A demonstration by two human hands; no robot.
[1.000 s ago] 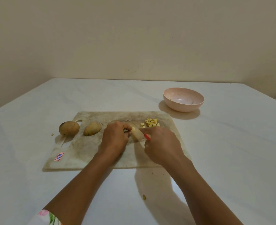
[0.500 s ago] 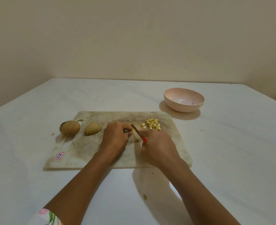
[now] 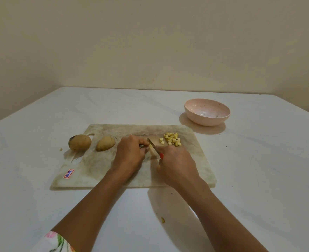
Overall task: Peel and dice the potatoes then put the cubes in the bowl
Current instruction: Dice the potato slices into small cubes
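One broad white tabletop [image 3: 259, 179] carries everything; on it lies the pale, stained rectangular cutting board [image 3: 197, 150], and past its far right corner, well apart from my work, stands the shallow pink round bowl [image 3: 207, 120], with no cubes in it yet; my left hand [image 3: 131, 154] is curled down over the peeled pale-yellow potato piece [image 3: 152, 151] at the board's middle, pinning it, and my right hand [image 3: 177, 163] is clenched round the red handle of the small steel-bladed knife [image 3: 152, 146], whose blade slants across the piece; to cut well, I judge, I should tuck my left fingertips back from the edge, seat the piece firmly so it cannot roll, and space the cuts evenly; at the board's left end wait the round brown unpeeled potato [image 3: 79, 142] and, just beside it, the smaller oval tan potato [image 3: 105, 143]; my cuts should match the small heap of yellow potato cubes [image 3: 171, 140] near the far edge, right of the blade; the only writing is on the little red-bordered white sticker [image 3: 68, 173] at the near left corner, which seems to read "10 A".
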